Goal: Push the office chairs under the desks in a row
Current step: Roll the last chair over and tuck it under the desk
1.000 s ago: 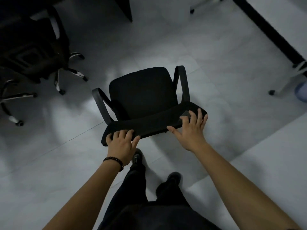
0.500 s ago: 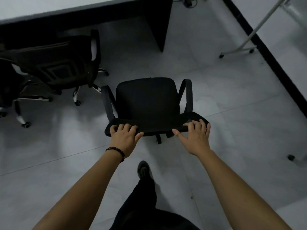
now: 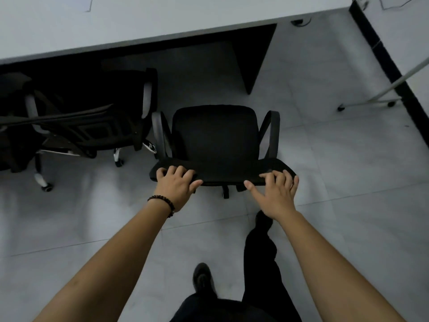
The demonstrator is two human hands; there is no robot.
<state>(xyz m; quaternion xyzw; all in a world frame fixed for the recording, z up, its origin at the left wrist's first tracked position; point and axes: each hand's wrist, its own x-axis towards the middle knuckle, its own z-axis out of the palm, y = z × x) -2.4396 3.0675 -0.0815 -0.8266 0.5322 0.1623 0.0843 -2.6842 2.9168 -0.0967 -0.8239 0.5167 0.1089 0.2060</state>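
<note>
A black office chair [image 3: 216, 133] with looped armrests stands in front of me, its seat facing the grey-topped desk [image 3: 144, 22]. My left hand [image 3: 176, 184] grips the left end of the backrest's top edge, fingers curled over it. On the right end lies my right hand [image 3: 276, 191], fingers over the edge and thumb spread. The seat's front lies just short of the desk's dark underside. A second black chair [image 3: 92, 119] with pale armrests sits partly under the desk to the left.
A dark desk leg panel [image 3: 253, 59] comes down right of the chair's path. A white wheeled stand [image 3: 371, 101] and a black baseboard strip [image 3: 394, 73] are at the right. My legs and shoes [image 3: 204, 282] are below on the pale tiled floor.
I have walked forward pushing the chair; the desk and the neighbouring chair have come closer and the chair has straightened toward the desk. Both hands stay on the backrest.
</note>
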